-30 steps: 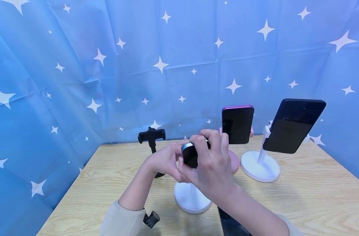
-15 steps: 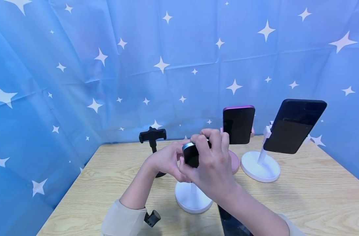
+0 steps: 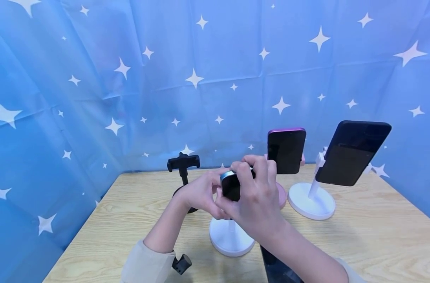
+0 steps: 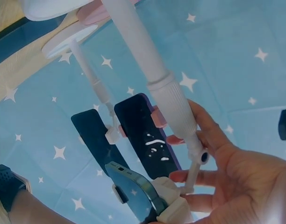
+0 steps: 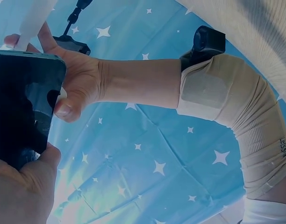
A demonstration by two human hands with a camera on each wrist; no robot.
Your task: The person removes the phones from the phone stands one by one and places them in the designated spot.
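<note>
As my right hand [image 3: 254,193] grips the blue-rimmed black phone [image 3: 230,188] and my left hand [image 3: 201,195] the white plastic clamp [image 4: 175,212], uneven pushing might slip the phone out leftward.

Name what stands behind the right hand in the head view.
Behind the right hand, a pink stand: part of its base and its mounted phone show; its pole is covered.

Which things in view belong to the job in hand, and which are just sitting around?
In the job, judging by contact:
blue-edged phone, held by the right grip
front white stand, held by the left grip

Just around:
black stand, no phone in it
pink stand with pink-edged phone
rear white stand with larger black phone
dark flat item, partly hidden
</note>
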